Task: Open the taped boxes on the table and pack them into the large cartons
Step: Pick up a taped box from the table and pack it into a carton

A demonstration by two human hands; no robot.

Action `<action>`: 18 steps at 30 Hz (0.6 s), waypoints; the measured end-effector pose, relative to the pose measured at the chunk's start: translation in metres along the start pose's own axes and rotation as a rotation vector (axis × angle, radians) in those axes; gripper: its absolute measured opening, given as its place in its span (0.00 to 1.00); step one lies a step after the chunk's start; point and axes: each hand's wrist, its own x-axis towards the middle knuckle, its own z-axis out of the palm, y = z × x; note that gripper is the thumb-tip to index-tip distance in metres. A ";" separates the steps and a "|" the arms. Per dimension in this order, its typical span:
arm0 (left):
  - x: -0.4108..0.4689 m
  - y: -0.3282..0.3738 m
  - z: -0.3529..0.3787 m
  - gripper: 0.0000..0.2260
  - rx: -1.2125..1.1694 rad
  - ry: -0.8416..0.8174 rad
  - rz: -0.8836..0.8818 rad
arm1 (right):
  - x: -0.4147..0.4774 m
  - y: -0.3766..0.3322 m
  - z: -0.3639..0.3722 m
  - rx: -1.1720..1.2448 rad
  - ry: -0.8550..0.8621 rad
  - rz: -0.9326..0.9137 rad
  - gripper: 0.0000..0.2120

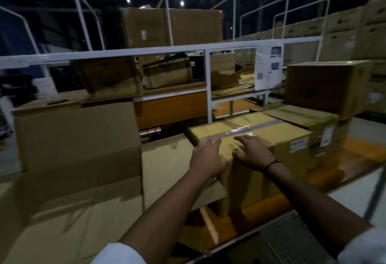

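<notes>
Dim warehouse, seen from head height. A taped box (279, 133) sits on the orange counter (355, 156), just right of centre. A strip of clear shiny tape (240, 131) runs along its top seam and looks unbroken.

Left hand (205, 157): palm down on the near left part of the box top, fingers (211, 143) straight and reaching toward the tape, gripping nothing.

Right hand (251, 152): flat on the box top just beside the left, fingers (243, 139) spread and relaxed, tips near the tape line, holding nothing. A dark band (271, 164) circles that wrist. White sleeves show at the bottom edge.

Large open carton (77, 136) stands to the left of the box, flaps up. Its inner wall and floor are lit, and the box touches or nearly touches its right flap; I cannot tell which.

A second taped box (300, 117) lies directly behind and right of the first, touching it. A taller carton (325, 85) sits further back on the right.

A white rail frame (125, 51) crosses behind the counter, with a printed sheet (268, 68) fixed to it. More cartons are stacked beyond.
</notes>
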 end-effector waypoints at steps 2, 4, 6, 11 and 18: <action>0.022 0.026 0.019 0.35 0.030 -0.083 -0.003 | 0.006 0.039 -0.003 -0.060 -0.015 0.002 0.27; 0.039 0.049 0.038 0.38 0.061 -0.174 -0.031 | 0.010 0.074 -0.005 -0.071 -0.039 0.009 0.29; 0.051 0.070 0.055 0.40 0.104 -0.225 -0.084 | 0.014 0.104 -0.008 -0.082 -0.047 0.013 0.32; 0.061 0.094 0.086 0.43 0.253 -0.078 -0.215 | 0.020 0.168 -0.009 -0.162 -0.042 0.003 0.39; 0.061 0.095 0.104 0.45 0.277 0.105 -0.274 | 0.020 0.192 0.008 -0.185 0.027 -0.028 0.49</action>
